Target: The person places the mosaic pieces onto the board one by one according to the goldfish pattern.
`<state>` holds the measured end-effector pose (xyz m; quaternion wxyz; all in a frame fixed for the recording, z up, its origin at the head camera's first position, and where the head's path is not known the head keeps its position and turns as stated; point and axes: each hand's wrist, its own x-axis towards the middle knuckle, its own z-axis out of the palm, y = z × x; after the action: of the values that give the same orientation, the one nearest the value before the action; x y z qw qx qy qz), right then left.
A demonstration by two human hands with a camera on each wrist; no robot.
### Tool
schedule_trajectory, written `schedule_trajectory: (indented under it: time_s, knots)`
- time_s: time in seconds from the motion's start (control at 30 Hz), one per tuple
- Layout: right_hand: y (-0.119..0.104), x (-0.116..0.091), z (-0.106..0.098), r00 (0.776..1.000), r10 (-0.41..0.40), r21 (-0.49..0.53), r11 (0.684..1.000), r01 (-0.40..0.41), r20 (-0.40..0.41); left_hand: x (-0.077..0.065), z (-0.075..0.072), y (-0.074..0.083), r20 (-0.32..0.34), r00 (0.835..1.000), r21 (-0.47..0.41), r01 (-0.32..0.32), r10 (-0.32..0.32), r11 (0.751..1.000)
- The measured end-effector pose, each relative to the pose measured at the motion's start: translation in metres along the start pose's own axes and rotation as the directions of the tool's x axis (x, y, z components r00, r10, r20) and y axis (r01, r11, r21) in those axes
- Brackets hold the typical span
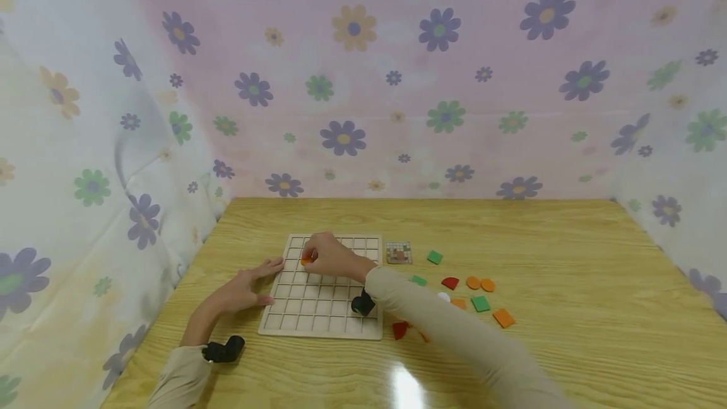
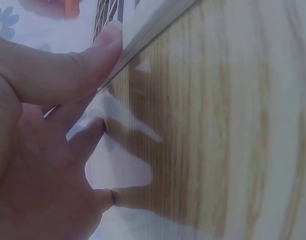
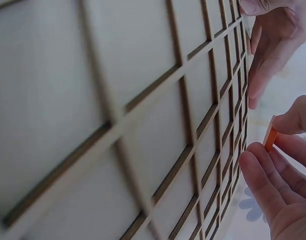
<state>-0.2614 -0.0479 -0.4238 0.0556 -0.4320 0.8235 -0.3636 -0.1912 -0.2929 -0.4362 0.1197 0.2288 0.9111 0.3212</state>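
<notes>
My right hand [image 1: 335,256] reaches over the upper left part of a pale wooden grid board [image 1: 318,322]. Between its thumb and fingers it pinches a small flat orange tile [image 3: 270,136], held just above the cells or touching them; which of these I cannot tell. The tile's exact shape is mostly hidden by the fingers. My left hand [image 1: 241,289] lies at the board's left edge with its fingers spread. In the left wrist view the left thumb [image 2: 67,70] touches the board's rim, while other fingertips rest on the table.
Right of the board lie a small pattern card [image 1: 399,253], green squares [image 1: 481,303], orange discs [image 1: 474,283], an orange square [image 1: 503,318], red quarter-round pieces [image 1: 450,283] and a white piece [image 1: 444,296]. My right forearm covers some pieces. A flowered cloth [image 1: 397,93] hangs behind the wooden table [image 1: 568,257].
</notes>
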Motion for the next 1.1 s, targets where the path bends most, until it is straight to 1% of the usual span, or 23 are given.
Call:
schedule_trajectory:
  time_s: [0.17, 0.33, 0.4, 0.5, 0.6, 0.67, 0.8, 0.87, 0.93, 1.1]
  knots:
    - [-0.001, 0.022, 0.014, 1.0, 0.006, -0.078, 0.997, -0.007, -0.013, 0.0, 0.001, -0.003, -0.01, 1.0, -0.006, 0.002, -0.002, 1.0]
    - [-0.002, 0.034, 0.024, 0.997, 0.073, -0.121, 0.99, -0.072, 0.002, 0.0, 0.003, -0.006, -0.013, 1.0, -0.036, 0.002, -0.003, 0.999]
    - [-0.003, 0.037, 0.028, 0.998, 0.067, -0.141, 0.988, -0.065, 0.006, 0.001, 0.004, -0.006, -0.011, 1.0, -0.054, 0.012, -0.012, 0.998]
    - [-0.004, 0.041, 0.034, 0.999, 0.041, -0.177, 0.983, -0.041, -0.004, 0.001, 0.004, -0.006, -0.009, 1.0, -0.058, 0.028, -0.028, 0.998]
    - [-0.007, 0.042, 0.039, 1.0, 0.021, -0.2, 0.979, -0.025, -0.023, 0.001, 0.002, -0.006, -0.008, 0.999, -0.058, 0.051, -0.052, 0.997]
    - [-0.008, 0.041, 0.04, 1.0, 0.014, -0.233, 0.972, -0.019, -0.025, 0.002, 0.002, -0.005, -0.006, 0.998, -0.055, 0.058, -0.058, 0.997]
    - [-0.01, 0.039, 0.04, 1.0, 0.013, -0.314, 0.949, -0.013, -0.004, 0.003, 0.001, -0.005, -0.002, 0.997, -0.067, 0.072, -0.072, 0.995]
    - [-0.011, 0.038, 0.039, 1.0, 0.021, -0.336, 0.942, -0.017, 0.007, 0.003, 0.001, -0.004, -0.001, 0.997, -0.077, 0.078, -0.078, 0.994]
    - [-0.013, 0.036, 0.036, 0.999, 0.029, -0.331, 0.943, -0.018, 0.028, 0.003, 0.001, -0.004, -0.001, 0.997, -0.073, 0.075, -0.075, 0.995]
    - [-0.018, 0.03, 0.03, 0.993, 0.055, -0.294, 0.956, -0.021, 0.108, 0.003, 0.001, -0.004, -0.005, 0.997, -0.055, 0.073, -0.074, 0.996]
